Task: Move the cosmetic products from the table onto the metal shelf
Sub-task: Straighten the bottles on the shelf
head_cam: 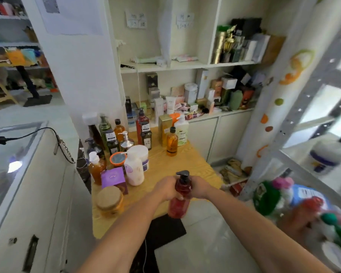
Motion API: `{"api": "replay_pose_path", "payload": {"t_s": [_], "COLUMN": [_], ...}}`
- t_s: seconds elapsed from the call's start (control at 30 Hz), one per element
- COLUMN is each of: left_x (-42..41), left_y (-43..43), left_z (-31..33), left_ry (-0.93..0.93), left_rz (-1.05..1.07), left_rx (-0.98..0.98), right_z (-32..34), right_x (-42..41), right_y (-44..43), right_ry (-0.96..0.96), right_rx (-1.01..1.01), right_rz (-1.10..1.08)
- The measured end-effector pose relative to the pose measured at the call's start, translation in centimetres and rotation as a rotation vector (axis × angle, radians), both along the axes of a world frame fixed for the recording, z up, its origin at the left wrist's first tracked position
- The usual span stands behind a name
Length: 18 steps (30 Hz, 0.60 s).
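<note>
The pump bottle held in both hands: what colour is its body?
Red bottle, black pump; head view.

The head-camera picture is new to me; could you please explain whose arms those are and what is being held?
There is no machine here: a person wears one wide-angle camera on the head, looking forward and down, so the two bare arms are their own. The left hand and right hand both grip a red pump bottle near the front edge of a wooden table. On the table stand more products, among them a white lotion bottle, a purple box and a tan-lidded jar. The grey metal shelf, blurred, stands at the right.
</note>
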State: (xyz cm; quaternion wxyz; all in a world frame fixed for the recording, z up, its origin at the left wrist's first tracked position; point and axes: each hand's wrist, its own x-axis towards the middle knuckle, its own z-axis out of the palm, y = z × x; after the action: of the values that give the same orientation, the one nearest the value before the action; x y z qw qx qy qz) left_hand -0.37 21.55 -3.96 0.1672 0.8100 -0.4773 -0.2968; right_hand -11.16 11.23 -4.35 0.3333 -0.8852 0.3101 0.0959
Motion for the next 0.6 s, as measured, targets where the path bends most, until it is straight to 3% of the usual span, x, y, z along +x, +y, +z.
{"api": "replay_pose_path", "payload": {"t_s": [0.27,0.6], "left_x": [-11.9,-35.5], "left_y": [-6.6,-11.2], "left_z": [3.2,7.1], "left_ry": [-0.034,-0.066], "left_rz": [-0.345,-0.746], "left_rx": [-0.049,-0.134], "right_z": [2.7,7.6], "right_x": [-14.8,-39.9], "right_y": [-2.4,-0.8], "right_ry": [-0.033,-0.109], "right_rx": [-0.082,-0.130], "right_rz": [-0.334,-0.758]}}
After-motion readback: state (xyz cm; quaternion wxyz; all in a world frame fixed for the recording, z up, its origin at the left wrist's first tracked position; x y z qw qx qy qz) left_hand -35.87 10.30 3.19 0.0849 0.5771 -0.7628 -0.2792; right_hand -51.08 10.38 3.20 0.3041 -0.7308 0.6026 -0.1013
